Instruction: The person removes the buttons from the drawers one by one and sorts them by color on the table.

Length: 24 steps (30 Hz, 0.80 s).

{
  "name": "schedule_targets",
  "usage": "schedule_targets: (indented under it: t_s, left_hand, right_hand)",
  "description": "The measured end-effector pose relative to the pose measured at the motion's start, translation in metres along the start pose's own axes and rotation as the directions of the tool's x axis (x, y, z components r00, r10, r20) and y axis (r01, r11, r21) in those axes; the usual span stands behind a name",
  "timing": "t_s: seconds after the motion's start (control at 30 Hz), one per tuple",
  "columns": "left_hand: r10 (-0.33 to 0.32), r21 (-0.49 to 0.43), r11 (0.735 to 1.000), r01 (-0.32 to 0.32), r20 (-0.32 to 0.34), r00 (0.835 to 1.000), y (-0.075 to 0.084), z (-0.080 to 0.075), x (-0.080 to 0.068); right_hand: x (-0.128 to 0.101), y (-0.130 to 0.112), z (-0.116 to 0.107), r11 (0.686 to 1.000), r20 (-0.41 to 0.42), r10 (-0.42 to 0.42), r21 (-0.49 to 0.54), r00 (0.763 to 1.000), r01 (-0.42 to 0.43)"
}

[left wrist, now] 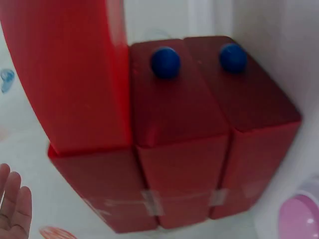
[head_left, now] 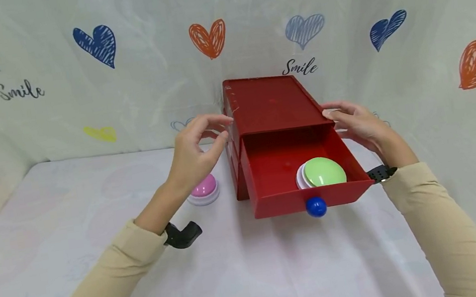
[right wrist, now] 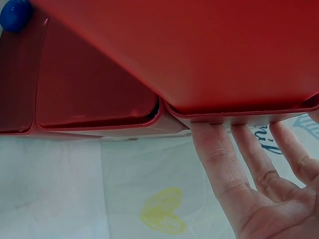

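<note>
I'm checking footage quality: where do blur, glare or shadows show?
Head view: soft shadow beneath the open drawer, glare on the green button; left wrist: blurred, the blue knobs soft-edged; right wrist: sharper, finger creases clear on the right hand.

The drawer front point(head_left: 282, 204) hides the lower edge of the green button point(head_left: 325, 172), and the left hand point(head_left: 190, 157) partly covers the pink button point(head_left: 204, 187)

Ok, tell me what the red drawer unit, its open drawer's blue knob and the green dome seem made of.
Red drawer unit: probably satin plastic, judging by its soft sheen and pale scuffs. Blue knob: glossy, with a bright highlight; plastic or lacquered wood, unclear. Green dome: likely glossy plastic, smooth and reflective.
</note>
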<state>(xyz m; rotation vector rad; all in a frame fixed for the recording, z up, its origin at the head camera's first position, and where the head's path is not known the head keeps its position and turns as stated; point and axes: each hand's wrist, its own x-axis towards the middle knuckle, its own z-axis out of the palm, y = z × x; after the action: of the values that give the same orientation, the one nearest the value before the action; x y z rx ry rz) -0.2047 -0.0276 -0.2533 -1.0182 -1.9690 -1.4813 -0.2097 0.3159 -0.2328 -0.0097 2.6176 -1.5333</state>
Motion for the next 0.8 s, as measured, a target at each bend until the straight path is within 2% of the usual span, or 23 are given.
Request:
schedule_targets:
  t_s: [0.07,0.17,0.27,0.37,0.5,0.63,0.7,0.8]
  left_hand:
    - [0.068,-0.022,0.997,-0.068,0.014,0.998,0.01,0.004,0.004]
    - [0.131,-0.054,0.99,-0.127,0.077,0.988,0.022,0.01,0.008]
    - [0.139,-0.082,0.989,-0.126,0.178,0.974,0.032,0.016,0.011]
    - [0.118,-0.092,0.991,-0.095,0.296,0.948,0.039,0.022,0.014]
    - [0.073,-0.067,0.997,-0.048,0.453,0.889,0.044,0.031,0.018]
    - [0.002,0.002,1.0,-0.004,0.588,0.809,0.046,0.04,0.023]
    - [-0.033,0.033,0.999,0.015,0.636,0.771,0.046,0.043,0.025]
    - [-0.079,0.067,0.997,0.046,0.682,0.727,0.045,0.049,0.028]
  right_hand:
    - [0.0,0.0,0.0,1.0,0.0,0.0,0.004,1.0,0.0]
    - [0.0,0.0,0.0,1.0,-0.002,-0.001,0.005,1.0,0.001]
    - [0.001,0.0,0.0,1.0,0.001,-0.004,0.005,1.0,0.004]
    - [0.001,0.0,0.0,1.0,0.0,-0.002,0.006,1.0,0.002]
    - [0.001,0.0,0.001,1.0,0.001,0.002,0.007,1.0,-0.002]
    - [0.001,0.0,0.001,1.0,0.001,0.007,0.013,1.0,-0.007]
    - [0.001,0.0,0.001,1.0,0.002,0.008,0.014,1.0,-0.008]
    - [0.001,0.0,0.001,1.0,0.004,0.01,0.017,1.0,-0.01]
